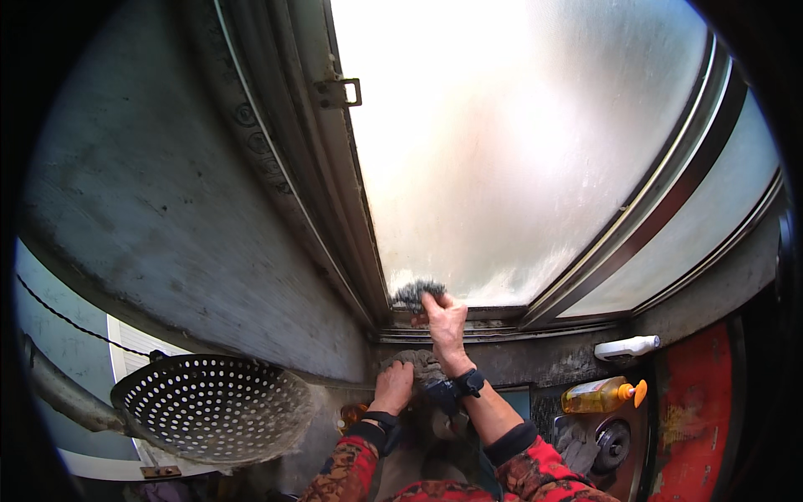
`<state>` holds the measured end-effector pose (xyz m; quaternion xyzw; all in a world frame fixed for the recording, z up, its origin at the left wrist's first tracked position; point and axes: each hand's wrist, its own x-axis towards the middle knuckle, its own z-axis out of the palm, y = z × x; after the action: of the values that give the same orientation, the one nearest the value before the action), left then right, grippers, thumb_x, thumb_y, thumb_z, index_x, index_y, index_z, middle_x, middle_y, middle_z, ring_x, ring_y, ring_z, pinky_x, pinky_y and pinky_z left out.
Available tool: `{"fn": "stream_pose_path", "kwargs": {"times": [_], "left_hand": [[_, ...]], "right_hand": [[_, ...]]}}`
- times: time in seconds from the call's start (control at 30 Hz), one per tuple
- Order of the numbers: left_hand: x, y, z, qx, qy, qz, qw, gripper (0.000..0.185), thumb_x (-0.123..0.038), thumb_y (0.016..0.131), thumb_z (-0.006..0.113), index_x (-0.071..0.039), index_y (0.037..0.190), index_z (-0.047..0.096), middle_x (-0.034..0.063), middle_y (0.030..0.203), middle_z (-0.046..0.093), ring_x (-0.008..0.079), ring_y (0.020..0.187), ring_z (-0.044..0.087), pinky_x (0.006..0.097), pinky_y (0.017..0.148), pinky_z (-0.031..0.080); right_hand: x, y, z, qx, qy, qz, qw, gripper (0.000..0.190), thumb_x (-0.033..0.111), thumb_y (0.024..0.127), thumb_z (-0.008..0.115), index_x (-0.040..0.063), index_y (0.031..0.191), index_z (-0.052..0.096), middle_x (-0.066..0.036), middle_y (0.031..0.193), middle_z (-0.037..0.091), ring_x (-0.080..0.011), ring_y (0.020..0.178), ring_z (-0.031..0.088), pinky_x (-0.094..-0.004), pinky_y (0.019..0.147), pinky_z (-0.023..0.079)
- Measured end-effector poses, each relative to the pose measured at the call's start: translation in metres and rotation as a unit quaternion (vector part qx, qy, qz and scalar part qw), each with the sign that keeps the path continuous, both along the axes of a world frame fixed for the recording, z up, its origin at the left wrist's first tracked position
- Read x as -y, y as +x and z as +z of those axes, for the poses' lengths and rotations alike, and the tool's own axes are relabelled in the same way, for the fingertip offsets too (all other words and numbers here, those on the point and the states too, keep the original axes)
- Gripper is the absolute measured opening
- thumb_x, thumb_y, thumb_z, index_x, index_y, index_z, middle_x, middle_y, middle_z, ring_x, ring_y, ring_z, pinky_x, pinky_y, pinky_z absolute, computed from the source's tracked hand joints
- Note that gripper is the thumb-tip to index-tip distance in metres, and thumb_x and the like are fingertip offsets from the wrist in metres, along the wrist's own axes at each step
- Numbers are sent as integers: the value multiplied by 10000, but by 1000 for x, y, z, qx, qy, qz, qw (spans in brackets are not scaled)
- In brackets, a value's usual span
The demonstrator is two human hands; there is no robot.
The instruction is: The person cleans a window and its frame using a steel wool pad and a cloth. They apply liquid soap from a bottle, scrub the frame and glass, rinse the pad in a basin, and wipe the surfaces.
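Observation:
A dark, frizzy scouring pad (415, 295) is pinched in my right hand (446, 320), against the bottom left corner of a frosted window pane (502, 188). Lower and to the left, my left hand (395, 381) rests on a bunched grey cloth (421, 365) just below the window sill; its fingertips are partly curled over, and whether it grips the cloth is unclear. The dark metal window frame (361, 251) runs up beside the pane, with a small latch bracket (342, 93) on it.
A large perforated metal strainer (207, 408) hangs at the lower left. To the right lie a white bottle (626, 347) and a pump bottle of yellow liquid (596, 395). Near them are a grey rag (577, 445) and a round black burner (613, 442). A grey wall (175, 207) stands left.

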<state>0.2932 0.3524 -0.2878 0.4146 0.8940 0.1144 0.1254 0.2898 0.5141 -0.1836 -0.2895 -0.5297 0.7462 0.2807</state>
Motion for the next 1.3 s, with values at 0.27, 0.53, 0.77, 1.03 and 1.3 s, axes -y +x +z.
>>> {"fn": "stream_pose_path", "kwargs": {"times": [0.27, 0.53, 0.77, 1.03, 1.3], "left_hand": [[2, 1, -4, -11, 25, -7, 1000, 187, -48, 793, 642, -66, 969, 581, 166, 947, 625, 358, 891, 674, 468, 754, 562], [2, 1, -12, 14, 38, 6, 999, 187, -130, 817, 639, -89, 985, 567, 190, 966, 616, 408, 907, 653, 511, 762, 531], [3, 1, -8, -3, 58, -1, 998, 181, -46, 791, 640, -59, 961, 581, 183, 950, 634, 375, 880, 678, 470, 755, 561], [2, -1, -15, -4, 57, -1, 998, 183, -101, 830, 613, -84, 1010, 586, 188, 940, 623, 403, 879, 660, 501, 739, 545], [2, 0, -20, -41, 73, -13, 996, 148, -56, 815, 612, -62, 961, 586, 175, 941, 638, 362, 872, 683, 467, 730, 565]], "right_hand": [[3, -13, 54, -67, -11, 82, 994, 201, 120, 958, 644, -74, 993, 686, -110, 861, 725, -174, 666, 705, -285, 564, 589], [20, -10, 69, 22, -110, 61, 992, 197, 115, 961, 639, -80, 985, 660, -150, 857, 710, -234, 679, 724, -325, 557, 605], [9, -25, 92, -277, -85, 143, 946, 214, 158, 995, 619, -37, 1064, 673, -125, 916, 733, -186, 697, 710, -314, 620, 605], [17, -13, 113, -36, -101, 103, 989, 214, 135, 982, 618, -50, 1070, 682, -123, 927, 732, -191, 709, 716, -328, 615, 613], [13, -29, 135, -210, 9, 93, 973, 212, 128, 987, 610, -63, 1035, 690, -101, 877, 727, -171, 675, 695, -332, 618, 613]]}}
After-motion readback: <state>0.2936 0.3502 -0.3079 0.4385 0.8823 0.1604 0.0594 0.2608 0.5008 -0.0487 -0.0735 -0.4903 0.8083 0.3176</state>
